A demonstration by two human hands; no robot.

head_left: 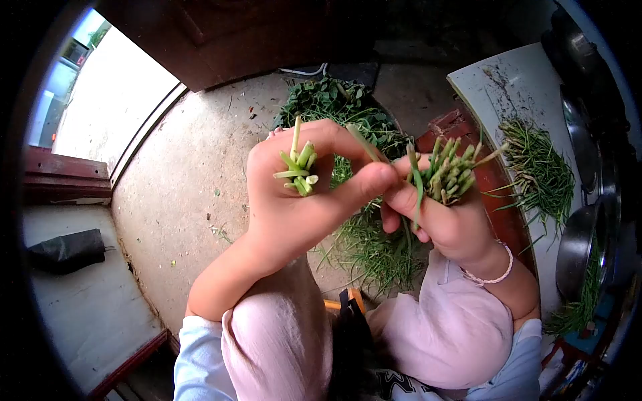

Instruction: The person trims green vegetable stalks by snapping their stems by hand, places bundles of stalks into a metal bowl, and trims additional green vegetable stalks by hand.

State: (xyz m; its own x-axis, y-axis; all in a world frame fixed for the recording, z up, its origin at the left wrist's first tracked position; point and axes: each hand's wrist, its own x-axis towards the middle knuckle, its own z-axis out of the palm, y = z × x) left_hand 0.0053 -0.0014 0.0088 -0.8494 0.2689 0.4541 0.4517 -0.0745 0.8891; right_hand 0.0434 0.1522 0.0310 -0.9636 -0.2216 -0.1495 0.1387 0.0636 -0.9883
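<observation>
My left hand (287, 180) is closed around a few cut green stems (301, 164), whose pale ends poke up out of the curled fingers. Its thumb and forefinger pinch a single stalk (364, 142) close to my other hand. A thicker bunch of green stalks (449, 172) is gripped in my right hand (445, 224), cut ends upward. The two thumbs meet between the bunches. Below and behind the hands, a heap of long thin green leaves (378, 250) lies on the floor. The lower parts of both bunches are mostly hidden by the fingers.
Broader-leaved greens (321, 100) are piled farther back on the floor. To the right, a white board (495, 80) carries another bundle of thin greens (538, 167), with metal pans (578, 250) alongside. A dark red door (221, 33) stands behind; a black object (67, 250) lies at left.
</observation>
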